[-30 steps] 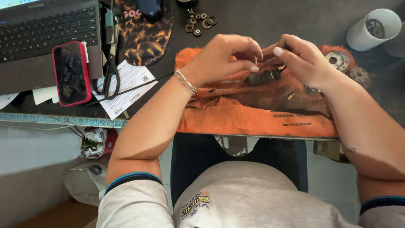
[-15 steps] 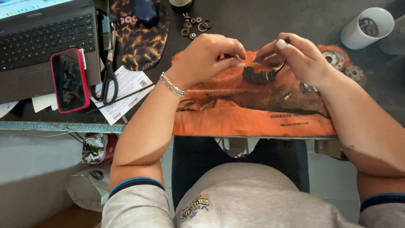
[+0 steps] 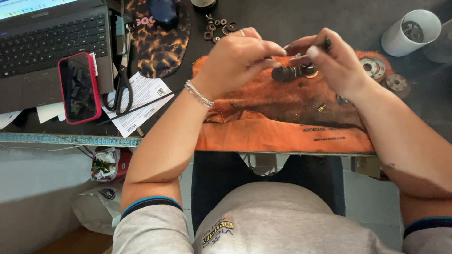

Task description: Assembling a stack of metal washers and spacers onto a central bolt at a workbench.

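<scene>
My left hand [image 3: 240,59] and my right hand [image 3: 332,59] meet over an orange cloth [image 3: 282,117] spread on the dark desk. Between them sits a dark stack of metal discs on a thin rod [image 3: 292,72]. The left fingers pinch one end of the stack; the right fingers grip the thin rod at the other end. A beaded bracelet [image 3: 198,94] circles my left wrist. A small brass screw [image 3: 322,107] lies on the cloth below the right hand.
Round metal discs [image 3: 373,67] lie at the cloth's right end, near a white cup [image 3: 408,33] with parts inside. Loose washers [image 3: 216,26] sit behind my hands. To the left are a laptop [image 3: 52,42], a red-cased phone [image 3: 77,87], scissors [image 3: 123,84], papers and a patterned mouse pad [image 3: 157,42].
Both hands stay on the disc stack with small finger shifts. The view has drifted, so the desk things sit slightly lower and further left.
</scene>
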